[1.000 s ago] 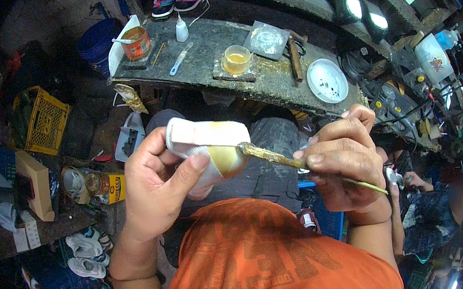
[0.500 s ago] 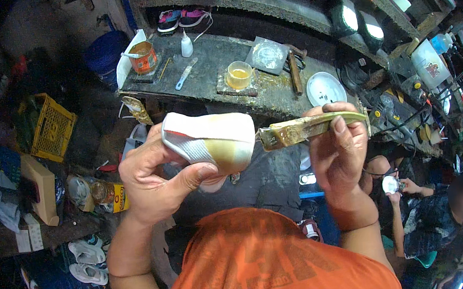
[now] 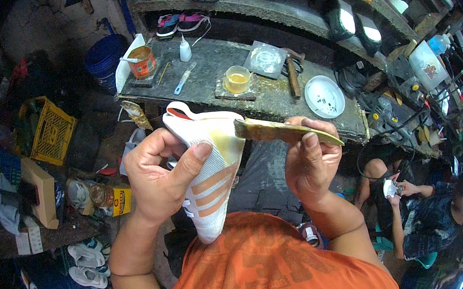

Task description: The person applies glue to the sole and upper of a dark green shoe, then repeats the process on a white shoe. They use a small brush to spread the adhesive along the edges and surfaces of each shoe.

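Note:
A white shoe upper point(image 3: 212, 177) with tan stripes is gripped in my left hand point(image 3: 161, 171), its red-lined opening at the top and its toe pointing down toward my shirt. Yellowish glue marks the side around the heel. My right hand point(image 3: 315, 161) pinches a flat glue brush point(image 3: 275, 130), crusted brown with a yellow-green handle end. The brush tip touches the edge of the upper near the heel, or lies just at it.
On the bench point(image 3: 207, 73) stand a cup of yellow glue point(image 3: 237, 79), an orange can point(image 3: 142, 62), a white bottle point(image 3: 185, 49), a hammer point(image 3: 293, 76) and a white plate point(image 3: 324, 97). A co-worker point(image 3: 429, 202) sits at right. A yellow crate point(image 3: 52, 129) is at left.
My left hand has turned the shoe upper so its striped side shows and its toe points down. My right hand has moved left and tilted the brush, bringing its tip to the edge.

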The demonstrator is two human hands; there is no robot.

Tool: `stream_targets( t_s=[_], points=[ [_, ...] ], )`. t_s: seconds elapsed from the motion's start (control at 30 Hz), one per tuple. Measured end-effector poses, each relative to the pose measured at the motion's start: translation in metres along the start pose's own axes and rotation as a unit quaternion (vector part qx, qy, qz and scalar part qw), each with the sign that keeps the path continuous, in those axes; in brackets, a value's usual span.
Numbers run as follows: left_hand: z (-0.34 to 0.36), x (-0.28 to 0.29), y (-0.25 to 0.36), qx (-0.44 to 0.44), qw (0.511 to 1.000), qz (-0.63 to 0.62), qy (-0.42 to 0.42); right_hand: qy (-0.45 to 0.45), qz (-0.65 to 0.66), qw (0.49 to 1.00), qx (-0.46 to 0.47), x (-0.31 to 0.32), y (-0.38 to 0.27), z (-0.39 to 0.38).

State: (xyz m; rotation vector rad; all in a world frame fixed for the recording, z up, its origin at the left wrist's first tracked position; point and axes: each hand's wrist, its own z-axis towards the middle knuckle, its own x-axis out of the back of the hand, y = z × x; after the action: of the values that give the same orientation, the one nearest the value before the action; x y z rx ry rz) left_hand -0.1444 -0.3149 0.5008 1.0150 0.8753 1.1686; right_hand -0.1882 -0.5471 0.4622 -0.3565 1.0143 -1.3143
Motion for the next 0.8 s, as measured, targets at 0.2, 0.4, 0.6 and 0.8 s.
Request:
stream_targets(
  t_s=[0.2,0.4,0.6,0.8],
  points=[
    [-0.002,0.002,0.001,-0.008,1.000,-0.012,0.025,-0.086,-0.125,0.978,0.142,0.002,-0.005,0.010],
    [-0.005,0.013,0.009,-0.075,0.995,0.063,-0.005,-0.140,-0.248,0.948,0.143,0.011,-0.053,0.030],
    [-0.004,0.019,0.018,-0.179,0.967,0.167,-0.071,-0.193,-0.284,0.929,0.137,0.001,-0.075,0.063],
    [-0.005,0.019,0.019,-0.140,0.974,0.152,-0.089,-0.206,-0.321,0.919,0.097,-0.009,-0.078,0.066]
  ],
)
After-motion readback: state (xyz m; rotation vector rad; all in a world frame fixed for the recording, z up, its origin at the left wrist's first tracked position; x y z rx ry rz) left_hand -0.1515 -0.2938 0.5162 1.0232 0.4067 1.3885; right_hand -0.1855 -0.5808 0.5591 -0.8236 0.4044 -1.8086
